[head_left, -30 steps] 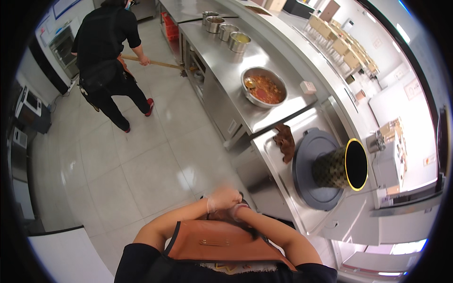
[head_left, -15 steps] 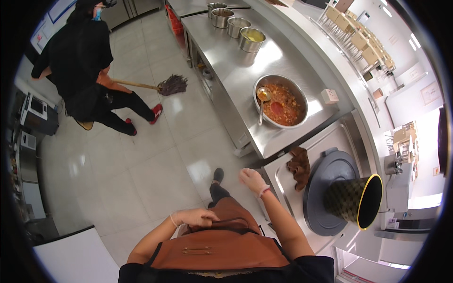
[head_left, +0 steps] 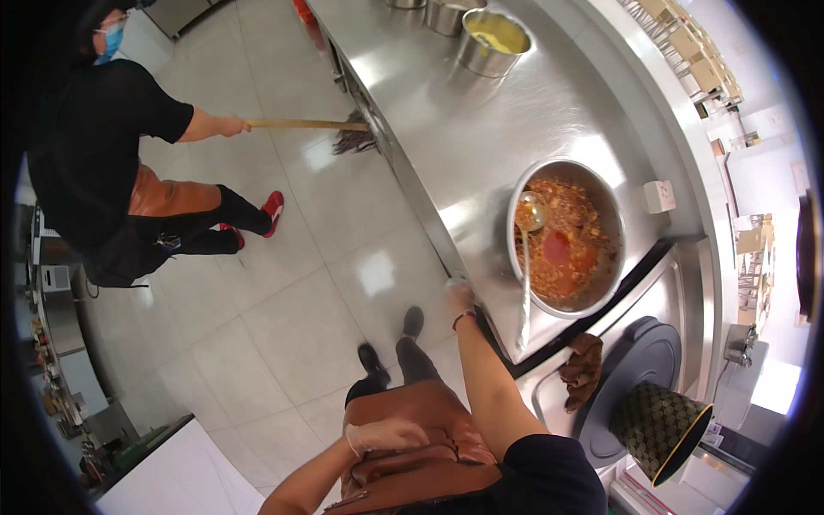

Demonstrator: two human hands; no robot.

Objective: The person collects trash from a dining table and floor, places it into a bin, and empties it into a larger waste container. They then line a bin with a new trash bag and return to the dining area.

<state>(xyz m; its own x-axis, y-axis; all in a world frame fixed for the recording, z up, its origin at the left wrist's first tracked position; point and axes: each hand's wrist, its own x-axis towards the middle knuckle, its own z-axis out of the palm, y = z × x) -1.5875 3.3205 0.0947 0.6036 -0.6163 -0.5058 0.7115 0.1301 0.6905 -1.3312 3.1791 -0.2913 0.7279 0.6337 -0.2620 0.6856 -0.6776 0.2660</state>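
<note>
My left hand (head_left: 390, 436), in a clear thin glove, is in front of my brown apron (head_left: 395, 476). Its fingers curl in loosely, and nothing shows in them. Blurred by motion, my right hand (head_left: 459, 298) is beside the near corner of the steel counter (head_left: 438, 142). Its fingers do not show clearly, and I cannot tell whether it touches the edge. On the counter, just right of that hand, stands a large steel pot (head_left: 620, 249) of red-orange chunky sauce. A ladle (head_left: 525, 292) rests in it, its bowl in the sauce and its handle over the near rim.
Steel pots (head_left: 489, 62) line the far counter. A brown cloth (head_left: 582, 371), a grey round lid (head_left: 657, 348) and a patterned bin (head_left: 652, 425) lie at right. On the left, a masked person (head_left: 120, 146) holds a mop (head_left: 300, 124). A white surface (head_left: 184, 476) is at lower left.
I have come nearer the counter, so the sauce pot looks larger. My right hand has moved up to its edge; my left hand is lower. The person has pushed the mop against the counter's base.
</note>
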